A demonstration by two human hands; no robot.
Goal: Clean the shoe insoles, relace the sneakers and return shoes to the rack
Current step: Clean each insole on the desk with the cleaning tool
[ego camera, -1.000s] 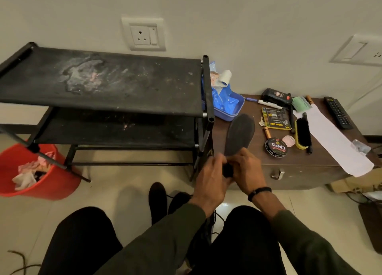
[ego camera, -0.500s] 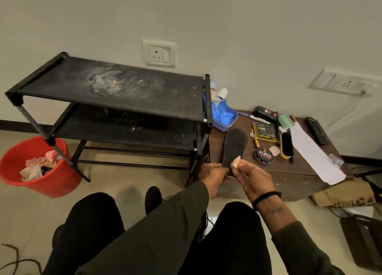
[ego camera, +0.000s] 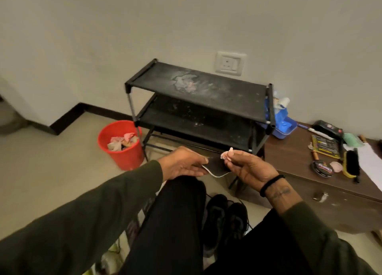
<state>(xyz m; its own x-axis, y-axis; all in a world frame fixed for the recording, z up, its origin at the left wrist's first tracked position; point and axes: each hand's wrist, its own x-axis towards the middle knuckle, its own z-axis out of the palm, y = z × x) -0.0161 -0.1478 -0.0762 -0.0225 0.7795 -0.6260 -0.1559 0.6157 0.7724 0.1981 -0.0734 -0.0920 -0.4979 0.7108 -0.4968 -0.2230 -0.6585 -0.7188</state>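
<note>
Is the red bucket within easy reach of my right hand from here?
Probably not: the right hand pinches a wad, and the left hand with the insole lies between it and the red bucket.

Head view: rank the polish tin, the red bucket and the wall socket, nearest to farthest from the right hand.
From the right hand:
1. Polish tin, on the cabinet to its right.
2. Red bucket, on the floor, left of the rack.
3. Wall socket, up on the wall behind.

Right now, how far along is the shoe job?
Early. Done: nothing certain; the red bucket holds crumpled pinkish wipes, so some wiping may have happened. In hand: the left hand holds a dark insole, and the right hand pinches a small pinkish wad. Left: the black sneakers sit on the floor with loose laces, and the shoe rack has no shoes on it.
</note>
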